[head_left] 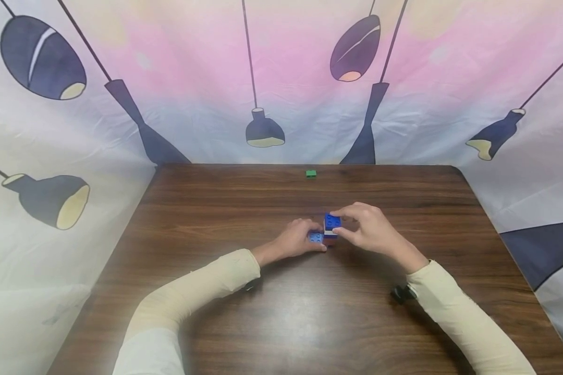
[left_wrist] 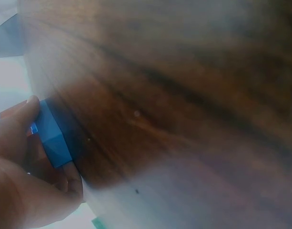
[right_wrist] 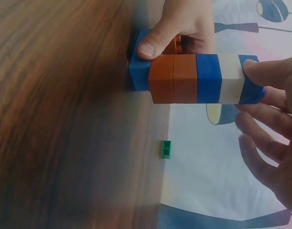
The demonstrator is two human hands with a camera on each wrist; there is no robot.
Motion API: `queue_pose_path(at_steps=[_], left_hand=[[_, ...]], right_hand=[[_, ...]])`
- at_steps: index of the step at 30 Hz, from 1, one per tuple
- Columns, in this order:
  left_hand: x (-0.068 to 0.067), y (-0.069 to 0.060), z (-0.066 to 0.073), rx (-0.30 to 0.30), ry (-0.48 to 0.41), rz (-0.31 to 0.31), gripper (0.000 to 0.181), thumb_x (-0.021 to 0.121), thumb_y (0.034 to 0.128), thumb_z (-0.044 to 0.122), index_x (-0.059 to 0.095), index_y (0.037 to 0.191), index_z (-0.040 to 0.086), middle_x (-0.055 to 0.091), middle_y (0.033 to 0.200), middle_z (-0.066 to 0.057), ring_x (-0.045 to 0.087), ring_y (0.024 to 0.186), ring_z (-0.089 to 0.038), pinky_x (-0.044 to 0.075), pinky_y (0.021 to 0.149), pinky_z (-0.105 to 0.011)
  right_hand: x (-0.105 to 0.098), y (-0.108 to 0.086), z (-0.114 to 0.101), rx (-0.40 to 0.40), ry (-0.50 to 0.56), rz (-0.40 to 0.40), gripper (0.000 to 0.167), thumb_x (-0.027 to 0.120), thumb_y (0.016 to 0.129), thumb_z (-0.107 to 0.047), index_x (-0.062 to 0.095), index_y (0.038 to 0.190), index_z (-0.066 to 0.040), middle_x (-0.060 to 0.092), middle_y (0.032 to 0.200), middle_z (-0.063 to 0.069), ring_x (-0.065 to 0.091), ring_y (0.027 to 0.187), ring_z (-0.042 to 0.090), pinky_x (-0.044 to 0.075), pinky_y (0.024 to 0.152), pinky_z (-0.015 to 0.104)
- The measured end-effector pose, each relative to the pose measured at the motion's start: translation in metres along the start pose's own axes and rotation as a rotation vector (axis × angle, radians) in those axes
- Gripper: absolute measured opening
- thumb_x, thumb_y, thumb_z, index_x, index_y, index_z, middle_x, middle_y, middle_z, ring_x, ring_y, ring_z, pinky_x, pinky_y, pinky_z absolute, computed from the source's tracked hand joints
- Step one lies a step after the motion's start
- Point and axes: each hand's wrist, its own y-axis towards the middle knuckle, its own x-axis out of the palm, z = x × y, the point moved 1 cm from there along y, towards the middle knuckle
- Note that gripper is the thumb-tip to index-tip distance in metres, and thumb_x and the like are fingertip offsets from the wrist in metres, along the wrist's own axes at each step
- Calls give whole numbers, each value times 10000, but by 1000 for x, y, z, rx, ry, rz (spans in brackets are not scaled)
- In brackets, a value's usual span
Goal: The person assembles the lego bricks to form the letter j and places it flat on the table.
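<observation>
A small tower of toy building bricks stands mid-table. In the right wrist view it runs from a light blue brick (right_wrist: 140, 74) at the table through two orange-red bricks (right_wrist: 174, 78), a blue brick (right_wrist: 208, 78) and a white brick (right_wrist: 230, 78) to a dark blue top brick (head_left: 332, 222). My left hand (head_left: 294, 238) pinches the light blue base brick between thumb and finger. At the top, my right hand (head_left: 372, 229) holds the dark blue brick with thumb and fingertips. Another orange-red studded piece (right_wrist: 178, 44) shows partly behind the left thumb.
A green brick (head_left: 311, 174) lies near the far edge of the brown wooden table (head_left: 216, 198). Beyond that edge hangs a cloth backdrop (head_left: 300, 78) printed with lamps. A dark device (head_left: 401, 294) sits under the right wrist.
</observation>
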Motion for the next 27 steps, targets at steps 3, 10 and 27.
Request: queue_pose_path(at_steps=[3, 10, 27], left_hand=[[0, 0, 0, -1, 3, 0, 488, 837, 853, 387, 724, 1219, 83, 720, 1015, -10, 603, 855, -101, 475, 760, -255], [-1, -1, 1, 0, 2, -3, 501, 833, 856, 391, 718, 1235, 84, 720, 1019, -8, 602, 855, -99, 474, 766, -258], [-1, -1, 0, 7, 17, -2, 446, 825, 863, 402, 735, 1174, 95, 699, 938, 25, 574, 810, -96, 451, 725, -251]], right_hand=[[-1, 1, -2, -30, -50, 9, 368, 847, 853, -242, 756, 1169, -76, 755, 1025, 74, 673, 897, 206, 565, 752, 415], [3, -1, 3, 16, 26, 22, 360, 857, 843, -235, 755, 1162, -100, 741, 988, 44, 675, 875, 181, 579, 733, 393], [22, -8, 16, 161, 267, 2, 443, 831, 871, -347, 689, 1231, -132, 740, 1004, 18, 707, 898, 218, 588, 786, 434]])
